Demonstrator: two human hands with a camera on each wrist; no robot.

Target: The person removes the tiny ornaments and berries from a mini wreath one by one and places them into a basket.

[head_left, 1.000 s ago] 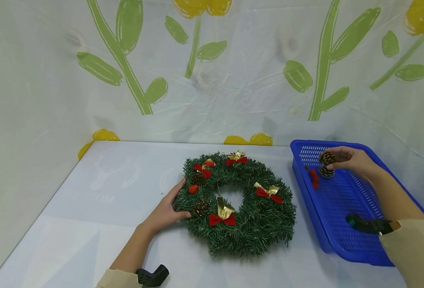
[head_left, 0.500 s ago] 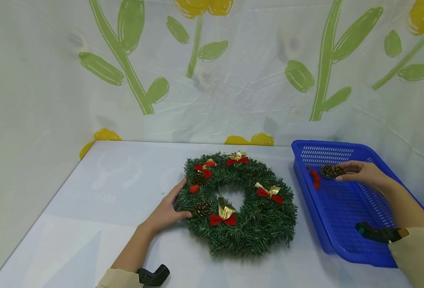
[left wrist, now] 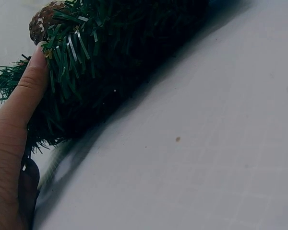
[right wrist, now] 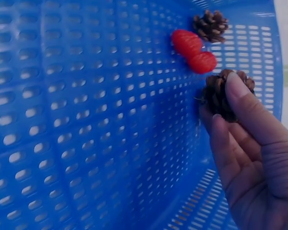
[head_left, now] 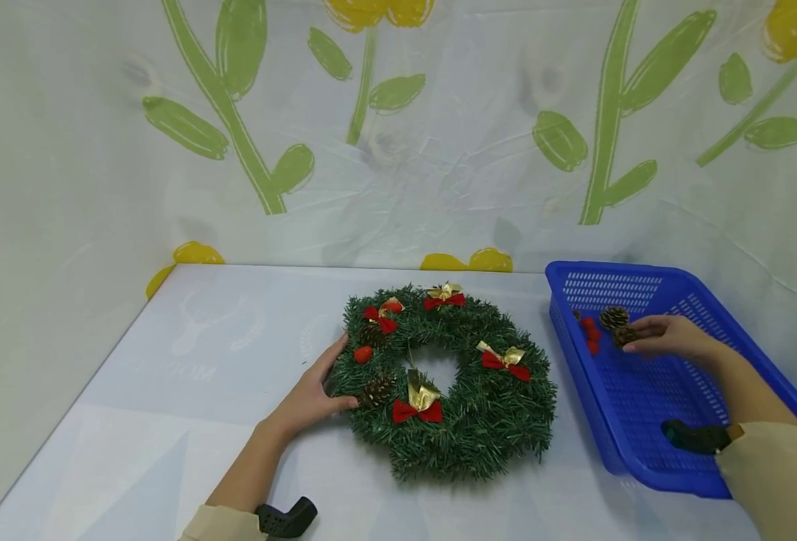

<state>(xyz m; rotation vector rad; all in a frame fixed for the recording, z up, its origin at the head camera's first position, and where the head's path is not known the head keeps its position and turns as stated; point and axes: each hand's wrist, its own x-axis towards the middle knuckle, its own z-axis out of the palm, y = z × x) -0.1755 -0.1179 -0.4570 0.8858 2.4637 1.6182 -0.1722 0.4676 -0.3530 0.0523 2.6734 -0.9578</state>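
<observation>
A green Christmas wreath [head_left: 499, 421] with red-and-gold bows, pine cones and red berries lies on the table. My left hand [head_left: 313, 394] grips its left edge, thumb near a pine cone [head_left: 378, 391]; the left wrist view shows the thumb [left wrist: 31, 79] against the green needles, the other fingers mostly hidden. Inside the blue basket [head_left: 614, 436], my right hand [head_left: 678, 338] pinches a pine cone [right wrist: 225, 96] between thumb and fingers. Another pine cone [head_left: 614, 317] lies just beyond it. Red berry ornaments [right wrist: 187, 44] lie by the basket's left side.
The basket has raised perforated walls and stands at the table's right. A further pine cone [right wrist: 211, 26] shows beyond the berries in the right wrist view. A printed flower curtain [head_left: 466, 188] hangs behind the white table [head_left: 168, 443].
My right hand has lowered the pine cone from above the other one, first to its right, then nearer me. My left hand and the wreath have stayed put.
</observation>
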